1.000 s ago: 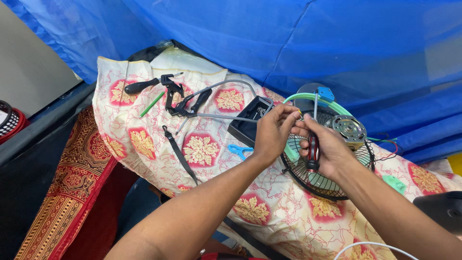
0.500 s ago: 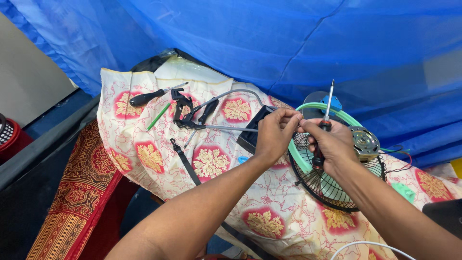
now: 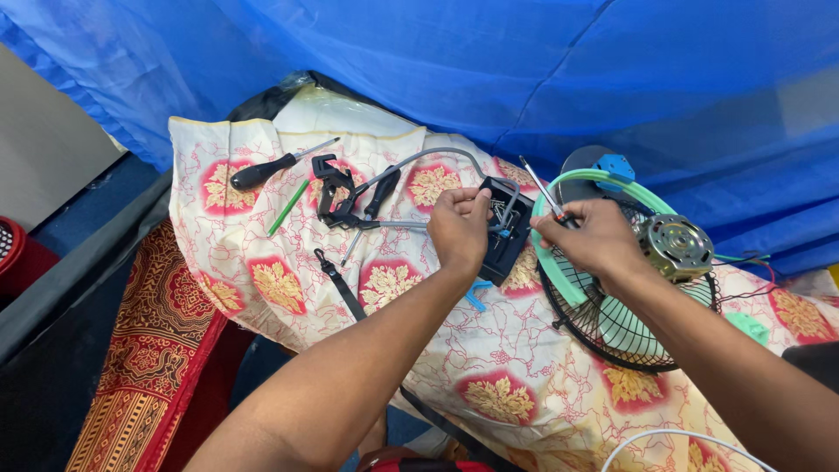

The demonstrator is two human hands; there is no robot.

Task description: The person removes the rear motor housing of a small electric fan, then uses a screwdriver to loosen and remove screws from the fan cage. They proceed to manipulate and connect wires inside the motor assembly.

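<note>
Black tray (image 3: 507, 240) | left hand (image 3: 459, 229) pinching at it | right hand (image 3: 594, 238) fisted around screwdriver (image 3: 542, 188)

A small black tray (image 3: 509, 234) of screws lies tilted mid-cloth; a slim screwdriver (image 3: 544, 193) angles upward beside it.

Worn on the head, looking steeply down and forward over the cloth-covered worktop (image 3: 288, 288), close above it; blue tarp (image 3: 524, 70) just behind.

Both arms reach forward, bare. The left hand (image 3: 459, 229) is curled with its fingers pinched together. The right hand (image 3: 592, 238) is closed in a fist.
</note>
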